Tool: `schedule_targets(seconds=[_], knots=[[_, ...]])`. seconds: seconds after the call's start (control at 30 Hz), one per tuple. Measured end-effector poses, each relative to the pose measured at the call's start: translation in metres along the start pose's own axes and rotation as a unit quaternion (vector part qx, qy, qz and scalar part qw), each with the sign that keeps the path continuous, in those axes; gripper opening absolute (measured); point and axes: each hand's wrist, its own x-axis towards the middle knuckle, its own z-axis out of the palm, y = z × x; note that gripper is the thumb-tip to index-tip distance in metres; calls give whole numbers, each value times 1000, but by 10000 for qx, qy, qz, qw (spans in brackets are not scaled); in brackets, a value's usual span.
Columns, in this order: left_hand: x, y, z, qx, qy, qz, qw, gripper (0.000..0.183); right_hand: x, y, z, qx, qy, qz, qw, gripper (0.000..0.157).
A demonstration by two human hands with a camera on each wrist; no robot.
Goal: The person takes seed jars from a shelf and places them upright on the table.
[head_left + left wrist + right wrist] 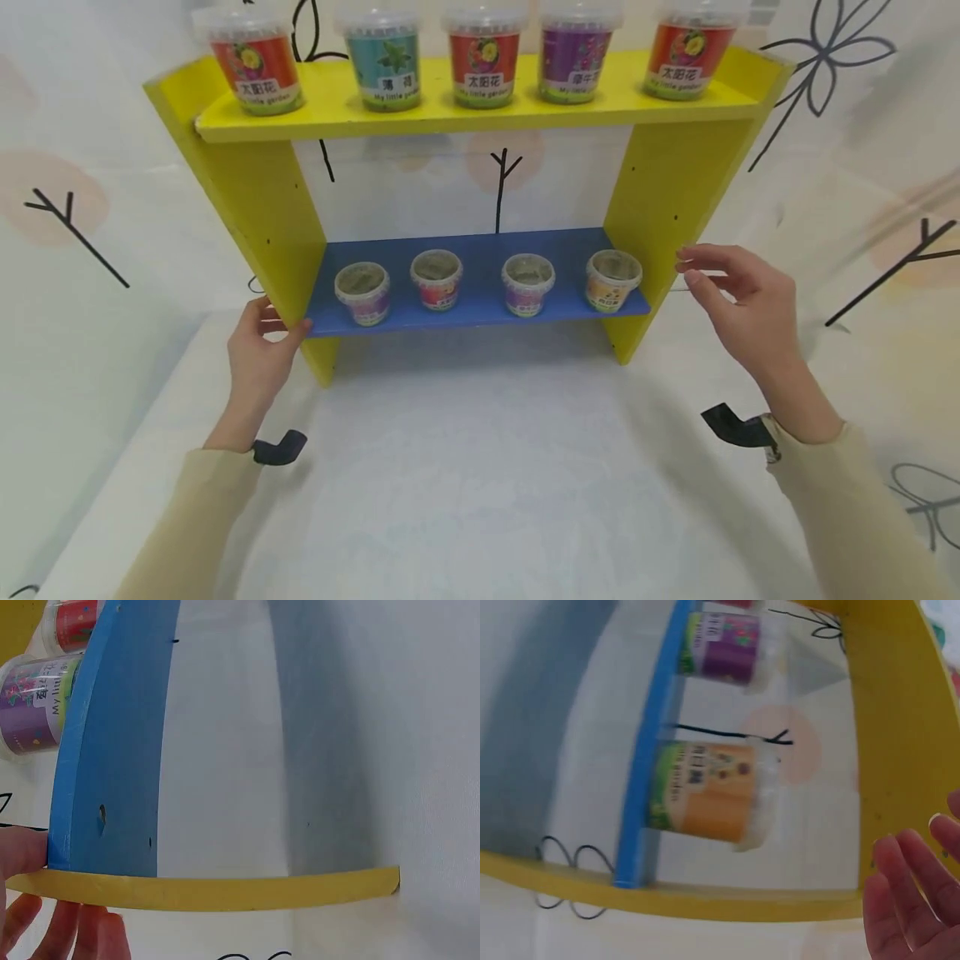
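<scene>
A small yellow shelf unit (652,179) with a blue lower board (480,237) stands before me. My left hand (258,354) grips its left side panel (225,894): the thumb lies by the front end of the blue board, the fingers on the panel's outer face. My right hand (750,308) is beside the right side panel, fingers loosely bent and nothing held. In the right wrist view its fingers (904,877) are near the yellow panel; contact cannot be told. Several small plant cups stand on the blue board, among them an orange-labelled cup (609,292) at the right end.
Several lidded cups line the yellow top board, including a teal-labelled cup (386,71) and a purple-labelled cup (573,62). Beneath the unit spreads a white surface (480,467). Behind it is a pale backdrop (390,187) with drawn plants.
</scene>
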Motion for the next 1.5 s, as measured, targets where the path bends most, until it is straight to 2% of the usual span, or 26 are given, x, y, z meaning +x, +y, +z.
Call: schedule_targets(seconds=[0.27,0.4,0.53,0.67,0.87,1.0,1.07,1.2,1.3,1.37,1.5], knots=[[-2,-1,3,-273,24,-92,9996,60,40,-29,-6,92,130,-6,9999,28],[-2,-2,5,-377,77,-42,9993,57,61,-43,-8,481,262,-218,9983,32],[-2,-1,7,-424,70,-107,9990,57,79,-52,-7,1104,547,-608,9905,36],[0,1,10,-375,112,-114,9992,56,92,-59,-8,1271,832,-898,9843,38],[2,6,14,-315,198,82,9993,54,109,-64,-10,1834,1076,-997,9720,42],[0,7,11,-258,121,-70,9996,55,118,-68,-9,1678,1051,-1072,9743,44],[0,6,9,-219,138,-39,9997,54,123,-70,-8,1578,1014,-1031,9768,46],[0,3,8,-223,183,86,9995,52,134,-73,-4,2043,952,-953,9696,51],[-1,1,8,-238,173,102,9995,51,142,-74,0,2330,839,-1093,9627,54],[-2,1,8,-244,173,118,9995,51,147,-76,2,2313,791,-982,9647,57],[-2,0,10,-228,197,170,9994,50,151,-84,1,1497,720,-175,9859,64]])
